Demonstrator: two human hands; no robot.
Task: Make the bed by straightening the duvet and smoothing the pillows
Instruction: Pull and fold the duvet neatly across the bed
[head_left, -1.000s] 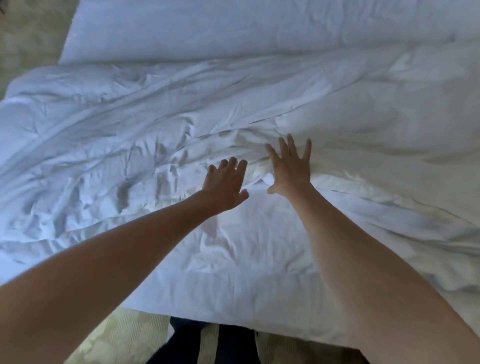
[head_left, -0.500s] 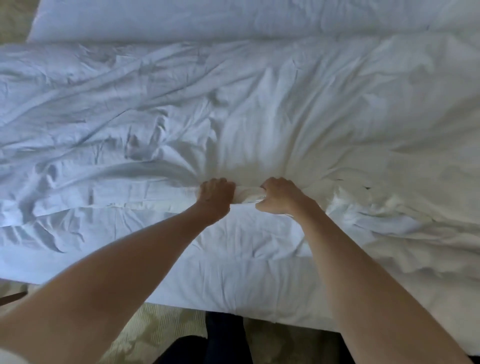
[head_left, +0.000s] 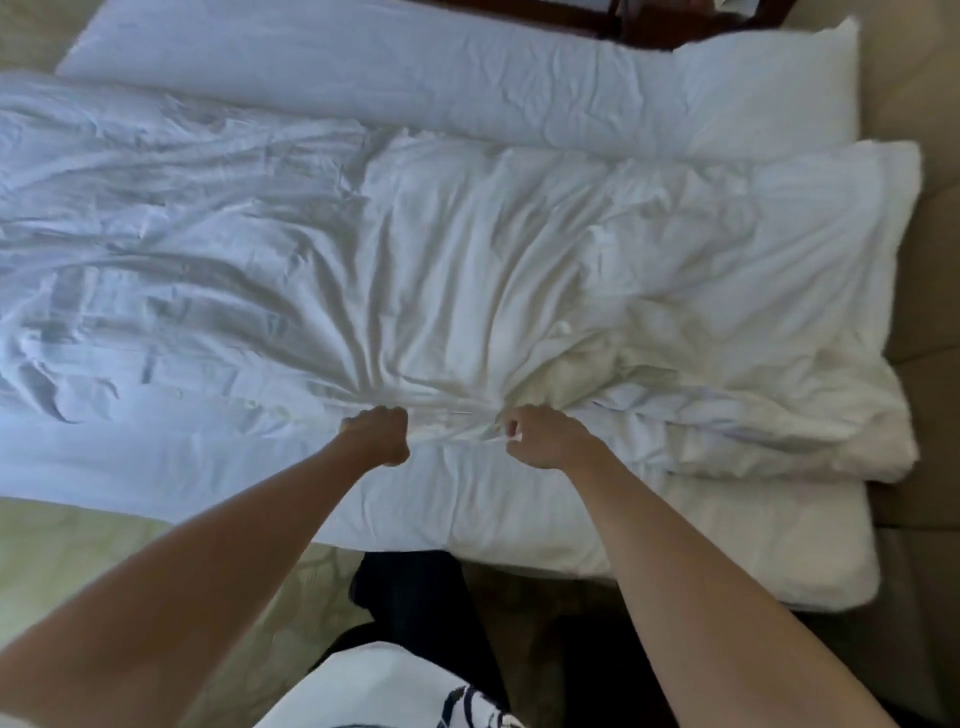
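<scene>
A crumpled white duvet (head_left: 467, 249) covers the bed across the frame, with creases fanning out from its near edge. My left hand (head_left: 376, 434) is a fist gripping that edge at centre. My right hand (head_left: 535, 434) grips the same edge a little to the right, fingers closed on the cloth. A white pillow (head_left: 753, 88) lies at the far right end of the bed, partly under the duvet. White sheet (head_left: 493, 519) shows on the mattress side below my hands.
A dark wooden piece of furniture (head_left: 649, 21) stands beyond the bed at the top. Beige padded surface (head_left: 930, 312) runs along the right. Pale patterned carpet (head_left: 78, 545) lies at lower left, my dark-clothed legs (head_left: 410, 587) against the bed's side.
My hands went from flat and open on the duvet to fists gripping its near edge. They have since moved slightly apart, and the view has shifted right toward the pillow end.
</scene>
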